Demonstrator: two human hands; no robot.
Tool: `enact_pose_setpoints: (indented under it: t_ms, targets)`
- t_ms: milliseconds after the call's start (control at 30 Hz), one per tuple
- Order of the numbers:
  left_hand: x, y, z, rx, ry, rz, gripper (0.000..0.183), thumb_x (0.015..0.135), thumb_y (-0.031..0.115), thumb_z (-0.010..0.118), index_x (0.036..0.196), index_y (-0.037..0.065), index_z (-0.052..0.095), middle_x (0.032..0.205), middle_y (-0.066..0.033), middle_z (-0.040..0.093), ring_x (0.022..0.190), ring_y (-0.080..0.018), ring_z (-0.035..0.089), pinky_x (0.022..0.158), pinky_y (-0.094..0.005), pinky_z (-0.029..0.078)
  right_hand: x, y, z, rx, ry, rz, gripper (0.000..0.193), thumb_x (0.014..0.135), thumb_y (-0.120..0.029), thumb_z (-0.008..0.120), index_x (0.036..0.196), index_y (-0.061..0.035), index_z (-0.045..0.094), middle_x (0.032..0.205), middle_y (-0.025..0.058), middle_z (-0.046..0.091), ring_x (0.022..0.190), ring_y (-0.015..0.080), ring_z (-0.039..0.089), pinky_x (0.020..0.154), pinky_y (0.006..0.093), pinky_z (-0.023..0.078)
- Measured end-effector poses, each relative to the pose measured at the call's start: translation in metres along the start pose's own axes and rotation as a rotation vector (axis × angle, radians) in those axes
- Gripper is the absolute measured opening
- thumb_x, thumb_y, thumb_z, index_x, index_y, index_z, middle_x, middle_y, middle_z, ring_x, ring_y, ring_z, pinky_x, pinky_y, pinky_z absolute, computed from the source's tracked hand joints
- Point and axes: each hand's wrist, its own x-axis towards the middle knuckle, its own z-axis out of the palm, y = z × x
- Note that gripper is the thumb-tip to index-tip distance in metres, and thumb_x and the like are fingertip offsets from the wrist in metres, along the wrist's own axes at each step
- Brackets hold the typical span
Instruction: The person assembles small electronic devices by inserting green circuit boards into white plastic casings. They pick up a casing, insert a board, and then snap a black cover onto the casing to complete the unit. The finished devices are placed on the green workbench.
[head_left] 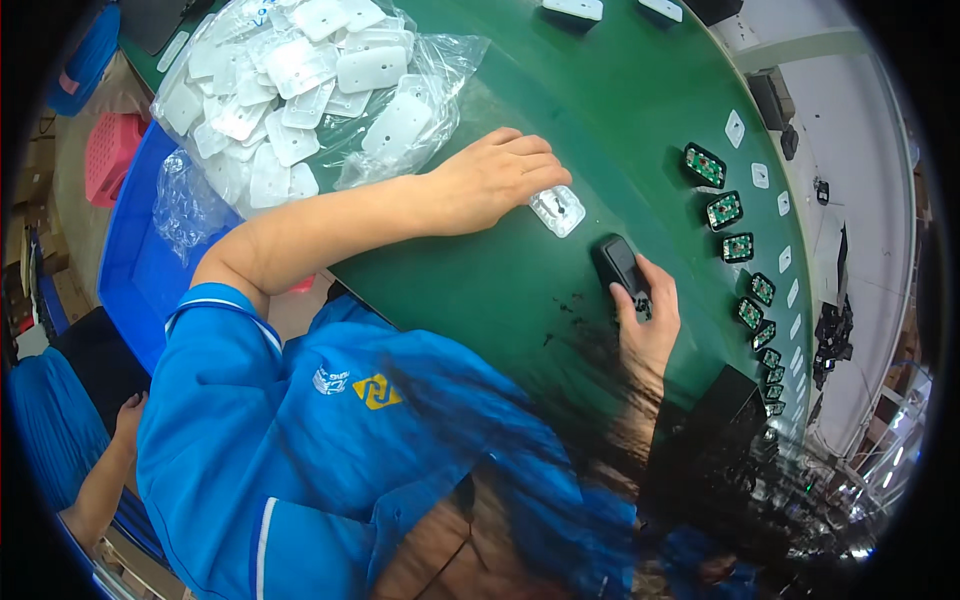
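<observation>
My left hand (pixel 500 178) reaches across the green table with its fingers bent together over one end of a translucent white plastic plate (pixel 560 213). The plate has rounded corners and a dark spot near its middle. To the right, my right hand (pixel 652 318) grips a small black plastic housing (pixel 622 262) between thumb and fingers, with a smooth raised panel facing up. The housing and the plate are a short way apart. Strands of dark hair cover part of my right wrist and forearm.
A clear bag (pixel 430 135) full of white plates lies at the upper left, beside a blue bin (pixel 135 270). Black housings with green circuit boards (pixel 724 210) line the right side, with small white pieces (pixel 760 175) along the table edge. A black box (pixel 715 410) stands lower right.
</observation>
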Motion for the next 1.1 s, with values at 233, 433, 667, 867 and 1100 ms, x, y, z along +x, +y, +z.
enact_pose_setpoints:
  t_ms: [233, 433, 667, 867, 1100]
  targets:
    - [-0.005, -0.005, -0.012, -0.266, 0.08, -0.069, 0.051, 0.079, -0.001, 0.06, 0.128, 0.009, 0.05, 0.132, -0.0074, 0.052, 0.122, -0.0274, 0.047, 0.103, -0.0421, 0.036, 0.033, -0.034, 0.026, 0.105, 0.063, -0.254, 0.04, 0.078, -0.002, 0.069, 0.117, -0.0031, 0.06, 0.114, 0.0147, 0.061, 0.105, 0.0283, 0.059, 0.09, 0.036, 0.048]
    - [-0.018, -0.008, -0.011, -0.175, 0.006, -0.051, 0.052, 0.08, -0.006, 0.053, 0.129, 0.013, 0.051, 0.14, -0.0016, 0.046, 0.131, -0.0219, 0.041, 0.107, -0.0428, 0.033, 0.045, -0.037, 0.046, 0.075, 0.009, -0.309, 0.04, 0.077, -0.004, 0.07, 0.116, -0.0037, 0.059, 0.111, 0.014, 0.062, 0.099, 0.0295, 0.06, 0.085, 0.037, 0.049]
    - [-0.019, -0.013, -0.002, -0.102, -0.065, -0.027, 0.059, 0.075, -0.009, 0.052, 0.13, 0.014, 0.052, 0.141, 0.0006, 0.045, 0.132, -0.0204, 0.039, 0.11, -0.0429, 0.03, 0.046, -0.041, 0.045, -0.045, -0.024, -0.315, 0.039, 0.079, -0.005, 0.068, 0.117, -0.0033, 0.059, 0.111, 0.0127, 0.061, 0.1, 0.029, 0.058, 0.084, 0.0365, 0.049]
    - [-0.016, -0.015, -0.008, -0.082, -0.117, 0.009, 0.065, 0.074, -0.008, 0.051, 0.134, 0.016, 0.049, 0.142, 0.0001, 0.045, 0.133, -0.0203, 0.04, 0.11, -0.045, 0.03, 0.045, -0.049, 0.048, -0.147, -0.029, -0.278, 0.038, 0.079, -0.005, 0.068, 0.116, -0.0024, 0.06, 0.111, 0.0119, 0.059, 0.098, 0.0282, 0.058, 0.081, 0.0362, 0.05]
    - [-0.011, -0.022, -0.016, 0.043, -0.207, 0.049, 0.054, 0.081, 0.003, 0.052, 0.132, 0.019, 0.051, 0.14, 0.0047, 0.047, 0.131, -0.0168, 0.041, 0.109, -0.0437, 0.031, 0.069, -0.054, 0.025, -0.03, -0.243, -0.188, 0.034, 0.076, -0.005, 0.069, 0.109, -0.0027, 0.061, 0.107, 0.0099, 0.062, 0.095, 0.0268, 0.059, 0.079, 0.0364, 0.05]
